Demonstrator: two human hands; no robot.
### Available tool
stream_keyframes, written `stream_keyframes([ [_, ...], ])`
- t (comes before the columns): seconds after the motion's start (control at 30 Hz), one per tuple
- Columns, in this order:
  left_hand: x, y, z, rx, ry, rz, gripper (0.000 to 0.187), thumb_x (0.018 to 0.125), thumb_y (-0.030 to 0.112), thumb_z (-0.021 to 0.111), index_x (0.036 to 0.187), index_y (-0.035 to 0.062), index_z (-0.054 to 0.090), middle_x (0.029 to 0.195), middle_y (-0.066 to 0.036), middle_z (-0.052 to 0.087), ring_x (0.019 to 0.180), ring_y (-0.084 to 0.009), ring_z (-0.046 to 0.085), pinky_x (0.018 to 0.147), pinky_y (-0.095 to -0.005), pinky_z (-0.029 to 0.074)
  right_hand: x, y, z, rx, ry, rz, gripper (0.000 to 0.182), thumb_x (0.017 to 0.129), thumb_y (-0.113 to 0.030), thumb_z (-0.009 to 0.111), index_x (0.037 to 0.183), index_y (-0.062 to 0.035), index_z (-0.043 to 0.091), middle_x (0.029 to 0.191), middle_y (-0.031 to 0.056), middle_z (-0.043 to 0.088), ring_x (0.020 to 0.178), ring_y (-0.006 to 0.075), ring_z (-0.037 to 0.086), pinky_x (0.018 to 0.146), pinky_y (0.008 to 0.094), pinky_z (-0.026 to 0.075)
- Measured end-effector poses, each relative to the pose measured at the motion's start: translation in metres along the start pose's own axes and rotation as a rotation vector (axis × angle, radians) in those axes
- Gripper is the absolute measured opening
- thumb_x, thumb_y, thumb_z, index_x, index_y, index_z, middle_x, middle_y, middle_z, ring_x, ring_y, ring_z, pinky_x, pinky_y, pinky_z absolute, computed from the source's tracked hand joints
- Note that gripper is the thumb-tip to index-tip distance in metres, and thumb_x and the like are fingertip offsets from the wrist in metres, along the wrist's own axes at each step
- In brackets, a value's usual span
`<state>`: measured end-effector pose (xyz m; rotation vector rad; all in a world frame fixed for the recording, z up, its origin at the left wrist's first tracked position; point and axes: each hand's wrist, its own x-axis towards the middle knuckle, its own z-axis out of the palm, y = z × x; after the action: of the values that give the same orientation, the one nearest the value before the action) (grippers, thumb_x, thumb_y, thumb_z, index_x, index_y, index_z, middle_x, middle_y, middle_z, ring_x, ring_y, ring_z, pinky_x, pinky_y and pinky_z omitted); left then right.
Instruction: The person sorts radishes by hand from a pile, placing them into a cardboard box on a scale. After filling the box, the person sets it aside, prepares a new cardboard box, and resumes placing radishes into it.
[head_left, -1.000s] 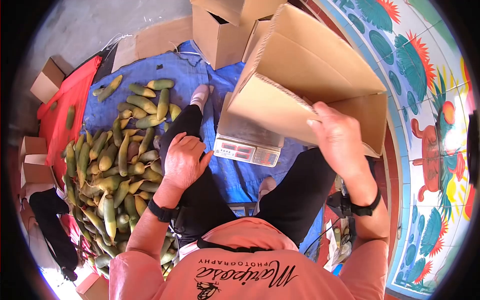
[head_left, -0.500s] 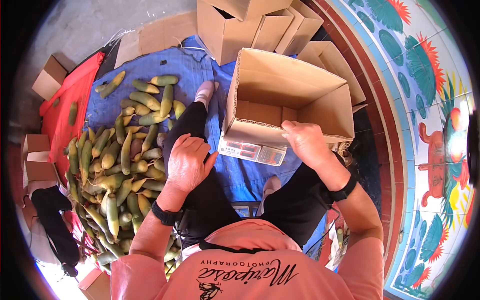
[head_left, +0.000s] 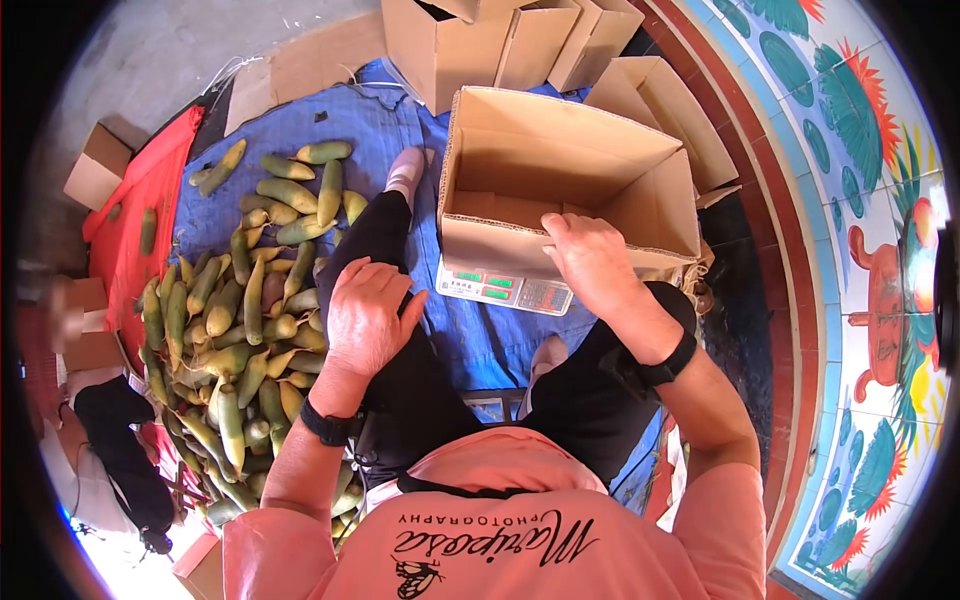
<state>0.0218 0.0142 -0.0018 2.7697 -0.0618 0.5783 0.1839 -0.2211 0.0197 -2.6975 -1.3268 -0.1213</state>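
Observation:
An open cardboard box (head_left: 570,245), tall-sided and with nothing visible on its bottom, rests on a white electronic scale (head_left: 505,289) in front of me. My right hand (head_left: 592,258) has its fingers curled over the box's near rim. Green digits glow on the scale's panel, just below the box. Resting on my left knee, my left hand (head_left: 372,315) has its fingers lying flat and holds nothing. To the left of that knee is a large heap of green radishes (head_left: 232,425), with several loose radishes (head_left: 288,192) spread beyond it.
A blue tarp (head_left: 380,125) covers the floor, with a red sheet (head_left: 135,230) at its left. More cardboard boxes (head_left: 440,55) stand at the back, and another open box (head_left: 655,100) sits behind mine. A painted tile wall (head_left: 870,300) curves along the right.
The scale's display now shows green digits where it looked reddish before. The box has shifted slightly left with my right hand still on its rim. My left hand stays on the knee.

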Motion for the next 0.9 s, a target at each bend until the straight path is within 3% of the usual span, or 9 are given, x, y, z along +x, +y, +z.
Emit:
stream_keyframes([
  [0.03,0.0,0.0,0.001,0.002,0.005,0.001,0.018,0.075,0.021,0.072,0.079,0.0061,0.062,0.085,-0.009,0.065,0.088,-0.0244,0.062,0.091,-0.0399,0.044,-0.002,0.0,-0.005,0.025,-0.056,0.025,0.036,0.075,-0.014,0.071,0.106,-0.0063,0.054,0.09,0.0106,0.061,0.086,0.0303,0.061,0.075,0.0398,0.049],
  [0.07,0.0,0.0,0.001,0.004,0.009,0.002,0.018,0.075,0.021,0.072,0.079,0.0062,0.062,0.085,-0.009,0.065,0.087,-0.0245,0.062,0.091,-0.0399,0.044,-0.005,0.001,-0.008,0.028,-0.057,0.026,0.036,0.075,-0.014,0.071,0.106,-0.0063,0.054,0.09,0.0106,0.061,0.086,0.0303,0.061,0.075,0.0398,0.049],
  [0.13,0.001,0.0,0.0,0.004,0.006,0.004,0.018,0.075,0.021,0.071,0.08,0.0062,0.062,0.085,-0.009,0.065,0.087,-0.0245,0.062,0.091,-0.04,0.044,-0.016,0.007,-0.017,0.088,0.217,-0.062,0.043,0.07,-0.014,0.074,0.109,-0.0054,0.056,0.1,0.0113,0.062,0.099,0.0287,0.06,0.084,0.0395,0.048],
  [0.17,0.001,0.001,0.0,0.002,0.007,0.006,0.018,0.076,0.021,0.071,0.08,0.0063,0.062,0.085,-0.009,0.065,0.087,-0.0246,0.062,0.091,-0.0401,0.044,-0.024,0.01,-0.025,0.108,0.195,-0.017,0.049,0.072,-0.013,0.073,0.117,-0.0058,0.056,0.111,0.0129,0.061,0.106,0.0304,0.057,0.09,0.0402,0.047],
  [0.4,0.0,0.001,0.001,0.008,0.017,0.009,0.017,0.075,0.02,0.071,0.081,0.006,0.063,0.085,-0.009,0.065,0.087,-0.025,0.062,0.091,-0.0402,0.044,-0.103,0.035,-0.049,0.124,0.417,0.234,0.03,0.077,-0.005,0.069,0.106,-0.0008,0.061,0.11,0.0156,0.061,0.102,0.0331,0.059,0.089,0.0396,0.047],
  [0.47,0.0,0.001,0.002,-0.006,0.068,0.003,0.017,0.075,0.02,0.071,0.081,0.0058,0.063,0.086,-0.009,0.065,0.088,-0.025,0.062,0.091,-0.0405,0.044,-0.131,0.042,-0.039,0.106,0.374,0.301,0.026,0.078,-0.004,0.067,0.104,-0.0006,0.061,0.108,0.0155,0.062,0.101,0.0332,0.058,0.089,0.0401,0.047],
  [0.67,-0.014,-0.009,-0.01,-0.009,0.201,-0.08,0.02,0.081,0.013,0.063,0.098,0.0043,0.062,0.107,-0.011,0.064,0.102,-0.0301,0.058,0.093,-0.0409,0.042,-0.164,0.051,-0.008,0.073,0.316,0.291,0.022,0.079,-0.001,0.063,0.101,-0.0028,0.062,0.109,0.0139,0.061,0.098,0.0336,0.057,0.088,0.0415,0.044],
  [0.8,-0.058,-0.046,-0.015,-0.032,0.393,-0.429,0.023,0.085,0.014,0.06,0.105,0.0036,0.06,0.111,-0.014,0.062,0.105,-0.0337,0.056,0.093,-0.0424,0.041,-0.167,0.052,-0.004,0.077,0.34,0.292,0.021,0.08,0.0,0.062,0.1,-0.0028,0.063,0.109,0.0131,0.061,0.1,0.0324,0.057,0.091,0.0407,0.043],
  [0.9,-0.133,-0.102,-0.014,0.113,0.329,-0.657,0.023,0.085,0.015,0.062,0.106,0.0054,0.061,0.109,-0.014,0.062,0.104,-0.0341,0.056,0.091,-0.0419,0.043,-0.165,0.051,-0.005,0.102,0.347,0.286,0.02,0.08,0.002,0.061,0.099,-0.0016,0.063,0.109,0.0132,0.061,0.099,0.0321,0.057,0.091,0.0402,0.043],
])
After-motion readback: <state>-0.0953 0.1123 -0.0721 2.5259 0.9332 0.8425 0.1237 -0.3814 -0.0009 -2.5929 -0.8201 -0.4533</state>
